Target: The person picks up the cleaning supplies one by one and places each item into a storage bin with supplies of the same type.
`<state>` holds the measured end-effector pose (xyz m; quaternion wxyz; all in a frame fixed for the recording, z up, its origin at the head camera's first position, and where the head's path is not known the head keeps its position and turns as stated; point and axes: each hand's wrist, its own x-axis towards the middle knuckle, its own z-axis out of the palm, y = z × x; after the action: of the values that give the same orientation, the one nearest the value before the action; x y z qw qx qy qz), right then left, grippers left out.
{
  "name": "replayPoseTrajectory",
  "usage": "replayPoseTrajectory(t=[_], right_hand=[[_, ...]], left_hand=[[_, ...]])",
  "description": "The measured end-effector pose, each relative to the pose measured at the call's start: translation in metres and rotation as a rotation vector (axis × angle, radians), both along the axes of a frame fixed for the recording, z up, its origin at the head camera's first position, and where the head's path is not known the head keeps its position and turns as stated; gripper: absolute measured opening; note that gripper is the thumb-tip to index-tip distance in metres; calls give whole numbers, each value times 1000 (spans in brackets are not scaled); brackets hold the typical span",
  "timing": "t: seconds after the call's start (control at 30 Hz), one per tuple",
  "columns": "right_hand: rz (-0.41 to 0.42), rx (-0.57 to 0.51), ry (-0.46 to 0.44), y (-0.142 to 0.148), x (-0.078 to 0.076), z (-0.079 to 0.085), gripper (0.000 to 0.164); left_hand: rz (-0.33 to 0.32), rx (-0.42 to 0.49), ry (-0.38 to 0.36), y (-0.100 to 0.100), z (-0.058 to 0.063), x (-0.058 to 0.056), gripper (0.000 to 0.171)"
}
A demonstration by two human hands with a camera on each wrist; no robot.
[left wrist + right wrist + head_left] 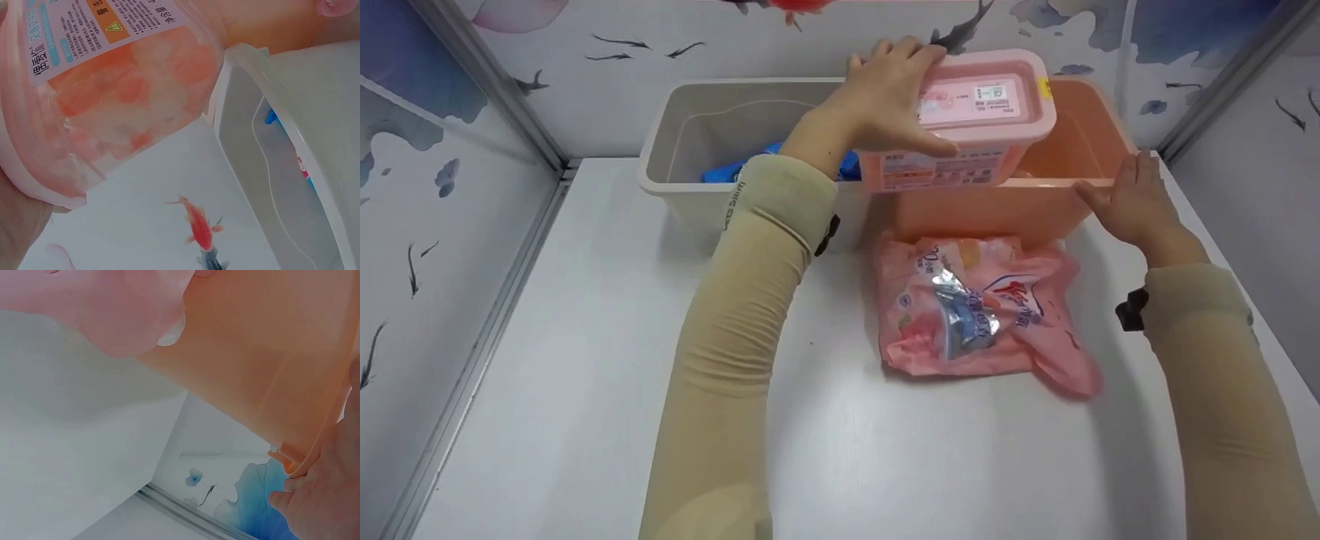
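Observation:
My left hand (885, 97) grips a pink lidded tub (979, 135) from its left end, fingers over the lid and thumb along the front edge. The tub is held tilted above where the two bins meet. Through its clear wall in the left wrist view, orange and whitish laundry pods (124, 90) show. My right hand (1144, 202) rests at the front right corner of the orange bin (990, 210), thumb on the front rim and fingers stretched along the side. A pink plastic package (982, 315) with printed lettering lies on the table before the orange bin.
A grey-white bin (690, 176) stands left of the orange one, with blue packages (724, 174) inside. Both bins sit at the back of the white table (840, 450). Patterned panels (607, 97) with metal frame edges enclose the back and sides.

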<state>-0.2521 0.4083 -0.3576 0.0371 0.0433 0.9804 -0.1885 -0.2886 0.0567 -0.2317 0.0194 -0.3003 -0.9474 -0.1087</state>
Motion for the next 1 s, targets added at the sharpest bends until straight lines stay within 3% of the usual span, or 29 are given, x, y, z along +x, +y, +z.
replayPoseTrajectory(t=[0.3, 0.5, 0.73, 1.0], right_hand=[[10, 32, 58, -1, 0, 1, 99], [-3, 15, -1, 0, 0, 0, 102], [6, 20, 4, -6, 1, 0, 104], [-21, 9, -23, -11, 6, -2, 105]], left_hand=[[2, -10, 51, 18, 3, -14, 108], [-11, -14, 83, 29, 1, -21, 110], [-21, -2, 114, 38, 0, -23, 109], [-50, -51, 134, 51, -7, -23, 109]])
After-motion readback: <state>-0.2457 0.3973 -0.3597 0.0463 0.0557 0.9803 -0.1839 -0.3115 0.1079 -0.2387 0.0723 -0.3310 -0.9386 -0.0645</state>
